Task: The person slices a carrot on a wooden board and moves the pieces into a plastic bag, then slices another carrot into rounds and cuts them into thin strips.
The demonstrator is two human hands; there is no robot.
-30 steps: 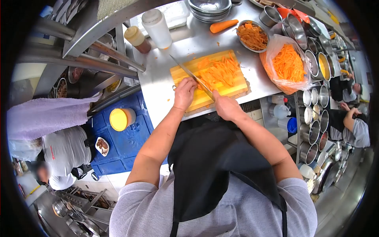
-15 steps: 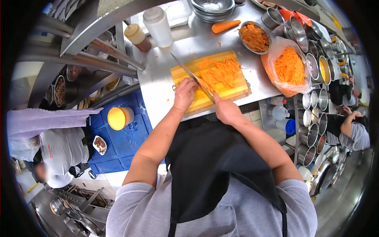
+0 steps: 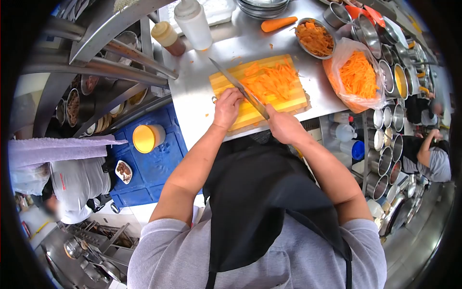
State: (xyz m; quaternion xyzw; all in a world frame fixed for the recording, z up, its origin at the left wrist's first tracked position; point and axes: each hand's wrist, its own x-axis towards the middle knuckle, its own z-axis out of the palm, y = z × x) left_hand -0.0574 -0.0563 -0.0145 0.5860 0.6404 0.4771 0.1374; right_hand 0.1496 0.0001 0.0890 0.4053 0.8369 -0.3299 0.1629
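My right hand [image 3: 285, 127] is closed round the handle end of a long knife [image 3: 239, 88], its blade slanting up-left over the yellow wooden cutting board [image 3: 240, 121]. Close against the blade's left side, my left hand [image 3: 227, 110] has its fingers bent and bunched at the board's left part. Whatever lies under those fingertips is hidden. A pile of carrot strips [image 3: 274, 80] covers the board's upper right, just beyond the blade.
A bag of shredded carrot [image 3: 358, 74], a bowl of carrot peelings [image 3: 314, 37] and a whole carrot [image 3: 279, 24] are around the board. Two squeeze bottles [image 3: 193, 24] stand at upper left. A yellow-lidded tub [image 3: 148, 138] sits left. Co-workers [image 3: 79, 180] are at both sides.
The view has shifted a little. My right hand and the knife handle sit slightly lower and farther right. My left hand stays bunched by the blade.
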